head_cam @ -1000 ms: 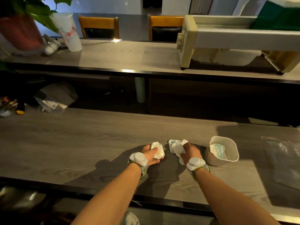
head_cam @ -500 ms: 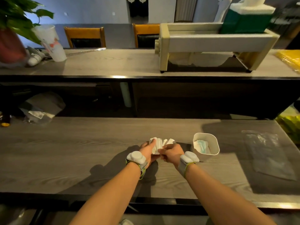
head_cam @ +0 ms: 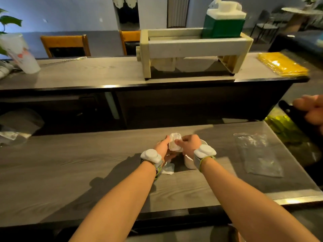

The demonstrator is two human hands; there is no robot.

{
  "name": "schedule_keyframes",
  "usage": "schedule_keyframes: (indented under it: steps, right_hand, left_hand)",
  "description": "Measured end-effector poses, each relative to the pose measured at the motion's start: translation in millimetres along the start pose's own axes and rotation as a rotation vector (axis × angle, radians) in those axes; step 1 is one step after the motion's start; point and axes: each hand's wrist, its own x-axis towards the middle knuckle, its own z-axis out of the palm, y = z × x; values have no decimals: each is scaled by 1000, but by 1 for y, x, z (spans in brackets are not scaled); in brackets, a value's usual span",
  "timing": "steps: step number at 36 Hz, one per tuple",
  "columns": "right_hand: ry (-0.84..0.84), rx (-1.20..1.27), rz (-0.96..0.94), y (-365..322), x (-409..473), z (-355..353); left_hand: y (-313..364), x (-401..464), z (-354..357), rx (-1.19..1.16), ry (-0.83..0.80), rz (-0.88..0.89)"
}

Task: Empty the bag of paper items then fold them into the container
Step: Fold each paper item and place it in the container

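My left hand point(head_cam: 162, 147) and my right hand point(head_cam: 189, 144) both grip one white paper item point(head_cam: 174, 142), held between them just above the grey wooden counter. The white container point(head_cam: 189, 162) stands directly under and behind my right wrist, mostly hidden by it. Another white paper piece point(head_cam: 168, 169) lies flat on the counter below my left wrist. The clear plastic bag point(head_cam: 258, 154) lies flat to the right of the container.
A raised back counter carries a cream rack point(head_cam: 192, 49) with a green-and-white jug point(head_cam: 223, 23), a plastic cup point(head_cam: 21, 53) and a yellow pack point(head_cam: 281, 64). Another person's hand point(head_cam: 309, 109) with a dark object reaches in at the right edge. A crumpled bag point(head_cam: 15, 128) sits far left.
My hands came together from holding separate paper pieces onto one piece, then shifted right over the container. The view tilted up and another person's hand appeared at the right.
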Motion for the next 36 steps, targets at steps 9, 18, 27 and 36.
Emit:
schedule_keyframes:
  steps: [9,18,27,36]
  right_hand:
    - [53,-261,239,25,7,-59]
    - [35,-319,271,23,6,-32]
    - [-3,-472,209,17,17,-26]
    - [150,-397,67,-1,9,-14]
  left_hand:
    - [-20,16,18,569,-61,116]
    - [-30,22,10,531,-55,65]
    - [-34,23,-1,499,-128,13]
    - [-48,46,-25,639,89,129]
